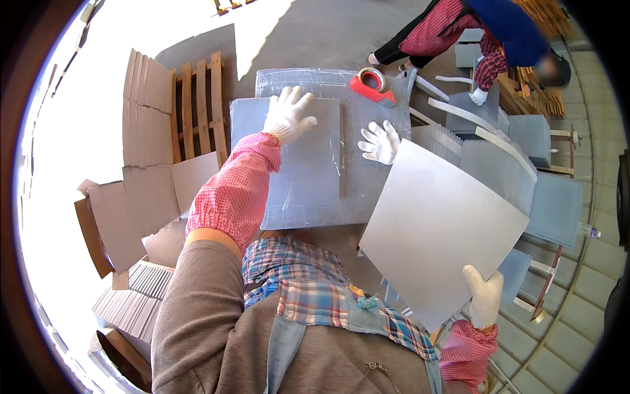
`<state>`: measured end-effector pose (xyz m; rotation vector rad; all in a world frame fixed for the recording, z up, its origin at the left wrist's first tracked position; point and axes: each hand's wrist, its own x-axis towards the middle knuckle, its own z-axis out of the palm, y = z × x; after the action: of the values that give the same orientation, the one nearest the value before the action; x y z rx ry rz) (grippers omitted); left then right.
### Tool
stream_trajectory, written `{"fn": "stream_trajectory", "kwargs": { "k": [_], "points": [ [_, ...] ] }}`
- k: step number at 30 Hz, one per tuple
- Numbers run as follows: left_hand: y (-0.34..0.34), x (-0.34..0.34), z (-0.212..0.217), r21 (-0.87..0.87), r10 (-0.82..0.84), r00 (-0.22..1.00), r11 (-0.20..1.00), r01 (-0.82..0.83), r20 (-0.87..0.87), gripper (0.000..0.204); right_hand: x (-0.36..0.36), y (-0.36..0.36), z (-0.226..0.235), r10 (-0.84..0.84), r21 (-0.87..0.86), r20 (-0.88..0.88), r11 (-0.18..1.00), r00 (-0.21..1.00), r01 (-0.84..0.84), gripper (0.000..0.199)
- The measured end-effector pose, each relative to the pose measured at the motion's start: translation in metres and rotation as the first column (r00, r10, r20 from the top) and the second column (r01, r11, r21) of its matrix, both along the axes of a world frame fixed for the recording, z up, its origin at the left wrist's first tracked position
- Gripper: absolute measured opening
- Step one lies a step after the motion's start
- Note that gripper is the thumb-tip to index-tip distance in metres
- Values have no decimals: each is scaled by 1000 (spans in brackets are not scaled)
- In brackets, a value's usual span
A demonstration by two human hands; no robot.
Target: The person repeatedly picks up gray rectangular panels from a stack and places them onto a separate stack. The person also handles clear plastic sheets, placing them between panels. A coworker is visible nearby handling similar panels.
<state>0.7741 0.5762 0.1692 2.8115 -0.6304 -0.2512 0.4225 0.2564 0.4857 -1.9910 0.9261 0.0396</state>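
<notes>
Overhead, left hand [287, 113] flat and open on a grey tile [289, 157] over clear plastic wrap [367, 164], right hand [484, 295] gripping a tilted grey sheet [440, 230] by its corner — another gloved hand [379, 142], perhaps a co-worker's, spread beside it, red tape dispenser [371, 85] beyond.

One view only, from a fisheye camera worn on the person's head, looking steeply down over the chest and forearms, which enter from six o'clock. It sits close: the left hand [287, 113] lies near the centre toward twelve o'clock, the right hand [484, 295] toward four o'clock. The lens faces forward and down onto the grey sheets [308, 164]; straight edges bow toward the dark round rim. A second person [482, 39] appears far off at one o'clock
</notes>
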Motion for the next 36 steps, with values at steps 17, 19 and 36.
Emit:
{"fn": "stream_trajectory", "kwargs": {
  "k": [17, 19, 36],
  "points": [
    [140, -152, -3, -364, 551, 406, 191, -912, -729, 50, 239, 130, -242, 238, 552, 133, 789, 962, -271, 38],
    [150, -151, -19, -365, 639, 459, 284, -887, -617, 51, 245, 132, -288, 286, 459, 95, 838, 954, -296, 41],
    [148, -119, -20, 35, 718, 482, 574, -818, -502, 60, 312, 147, -303, 521, -19, -608, 745, 599, -667, 85]
  ]
}}
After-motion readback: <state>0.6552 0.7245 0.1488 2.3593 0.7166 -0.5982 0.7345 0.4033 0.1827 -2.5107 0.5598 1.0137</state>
